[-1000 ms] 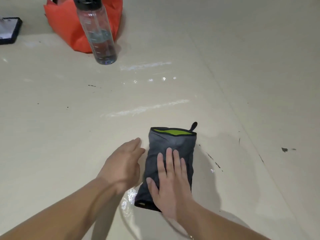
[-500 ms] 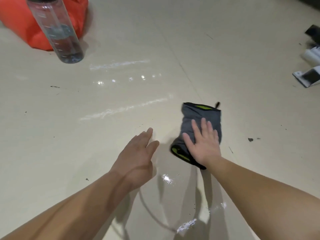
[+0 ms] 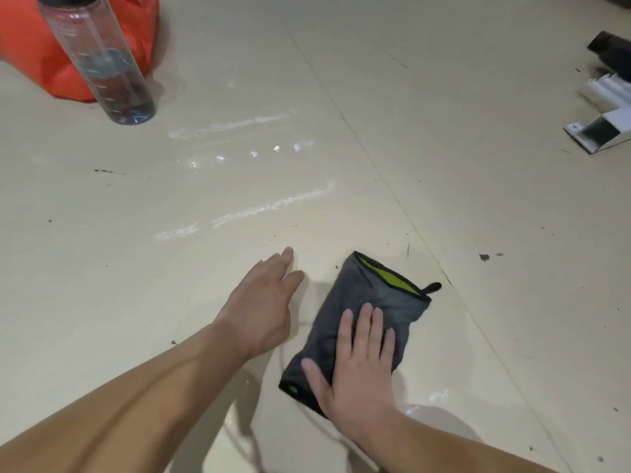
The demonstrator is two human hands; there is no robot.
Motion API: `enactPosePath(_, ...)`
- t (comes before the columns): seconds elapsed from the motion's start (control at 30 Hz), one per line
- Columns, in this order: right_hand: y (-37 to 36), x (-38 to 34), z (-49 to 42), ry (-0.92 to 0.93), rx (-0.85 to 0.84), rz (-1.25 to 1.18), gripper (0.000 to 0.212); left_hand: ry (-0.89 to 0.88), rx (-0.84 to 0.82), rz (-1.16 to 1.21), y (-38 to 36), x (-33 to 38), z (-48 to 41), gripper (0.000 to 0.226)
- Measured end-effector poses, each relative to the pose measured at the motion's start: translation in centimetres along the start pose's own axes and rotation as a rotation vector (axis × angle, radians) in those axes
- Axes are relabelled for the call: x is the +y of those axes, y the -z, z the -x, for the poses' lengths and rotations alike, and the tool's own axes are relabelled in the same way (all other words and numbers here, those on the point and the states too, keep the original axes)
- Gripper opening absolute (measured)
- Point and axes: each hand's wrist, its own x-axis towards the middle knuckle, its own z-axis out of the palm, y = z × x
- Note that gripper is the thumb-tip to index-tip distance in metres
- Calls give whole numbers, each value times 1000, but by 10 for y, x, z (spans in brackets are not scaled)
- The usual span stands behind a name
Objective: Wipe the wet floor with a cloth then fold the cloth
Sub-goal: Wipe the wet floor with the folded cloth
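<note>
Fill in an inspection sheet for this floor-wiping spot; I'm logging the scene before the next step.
Surface: pale floor, scuffed with dark specks; wet sheen and streaks in the middle and by the forearms.
Job's things: grey cloth with lime lining, bunched flat on the floor.
Clutter: clear water bottle, partly filled, upright at top left; orange bag behind it; white box and a dark item at the right edge.
Grips: right hand pressed flat on the cloth, fingers spread; left hand open beside the cloth, holding nothing; whether it touches the floor is unclear.
Cables: nothing seen.
Surroundings: only floor in view.
</note>
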Motion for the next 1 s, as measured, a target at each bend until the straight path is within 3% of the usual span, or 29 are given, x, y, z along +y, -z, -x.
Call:
enactPosePath(0.13,17,3,-30,353,-44,-5,101,53,37,48,10,-17,-5,65)
enactPosePath(0.23,32,4,-83,400,-77,4,96,121,65,55,12,-35,-11,57)
enactPosePath(0.43,55,-18,-184,170,-64,-79,90,285,123,71,9,-69,-1,29)
enactPosePath(0.63,53,-111,-217,-156,-78,-84,92,535,215,155,16,-102,41,40)
enactPosePath(0.73,47,-159,-217,2,-34,-80,90,706,187,137,30,-118,64,64)
enactPosePath(0.83,38,-186,-193,295,59,-162,86,792,235,186,46,-117,72,65)
enactPosePath(0.93,31,-181,-172,510,45,-312,75,718,322,166,44,-115,63,79)
enactPosePath(1.0,40,-161,-175,515,6,-645,60,607,318,167,26,-111,44,65)
